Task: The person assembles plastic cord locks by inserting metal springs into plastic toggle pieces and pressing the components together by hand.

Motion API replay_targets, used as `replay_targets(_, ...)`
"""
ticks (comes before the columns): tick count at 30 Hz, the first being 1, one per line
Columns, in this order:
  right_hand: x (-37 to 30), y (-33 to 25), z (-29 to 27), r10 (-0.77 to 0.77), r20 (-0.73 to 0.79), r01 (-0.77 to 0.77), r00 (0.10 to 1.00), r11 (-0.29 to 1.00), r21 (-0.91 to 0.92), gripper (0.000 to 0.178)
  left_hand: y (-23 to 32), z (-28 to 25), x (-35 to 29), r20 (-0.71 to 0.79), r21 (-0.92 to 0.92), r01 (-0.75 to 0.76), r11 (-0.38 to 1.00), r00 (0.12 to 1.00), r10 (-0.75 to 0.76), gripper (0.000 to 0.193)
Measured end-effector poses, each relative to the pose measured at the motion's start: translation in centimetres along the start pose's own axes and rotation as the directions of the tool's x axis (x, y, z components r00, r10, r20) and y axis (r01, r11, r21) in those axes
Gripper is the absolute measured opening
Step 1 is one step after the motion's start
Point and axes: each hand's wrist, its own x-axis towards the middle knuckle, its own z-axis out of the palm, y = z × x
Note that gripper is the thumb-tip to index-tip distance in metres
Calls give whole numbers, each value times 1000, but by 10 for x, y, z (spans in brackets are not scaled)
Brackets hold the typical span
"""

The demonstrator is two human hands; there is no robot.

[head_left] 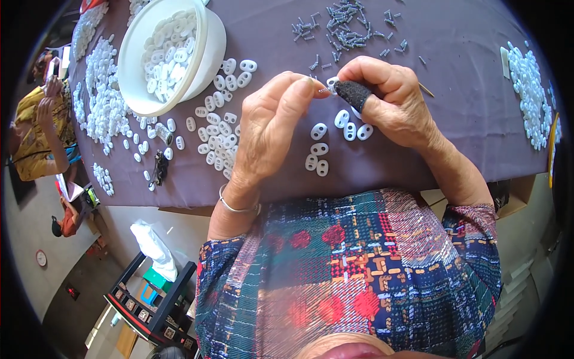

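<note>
Left grip point(272, 119) one spring point(324, 90), right grip point(396, 107) one toggle point(332, 82)

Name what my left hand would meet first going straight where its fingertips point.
Past the small spring it pinches, the left hand would likely first meet the white two-hole piece in the right hand, though depth is unclear.

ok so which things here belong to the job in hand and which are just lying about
Seems part of the job:
spring in the left hand
white two-hole piece in the right hand
dark finger cover
spring pile
bowl of white pieces

Seems just lying about:
dark tangled item on the table
white plastic bag
green box
</note>
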Motion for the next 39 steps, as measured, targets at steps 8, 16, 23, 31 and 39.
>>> replay_targets(8,0,-1,1,-28,-2,28,1000,997,-66,13,-12,6,2,-56,6,-131,991,990,131,10)
replay_targets(16,3,-2,-1,-101,60,110,993,978,-180,15,-12,1,5,-2,203,-241,949,969,246,9)
replay_targets(23,3,2,3,-60,8,60,998,992,-111,13,-5,0,1,-24,60,-47,997,999,49,11)
replay_targets(31,3,2,1,99,-93,-84,991,985,153,13,1,-7,-2,-89,102,-118,988,988,128,28)
replay_targets(39,5,7,1,52,-111,-27,993,976,215,14,-15,2,-5,65,643,-348,682,912,405,36)
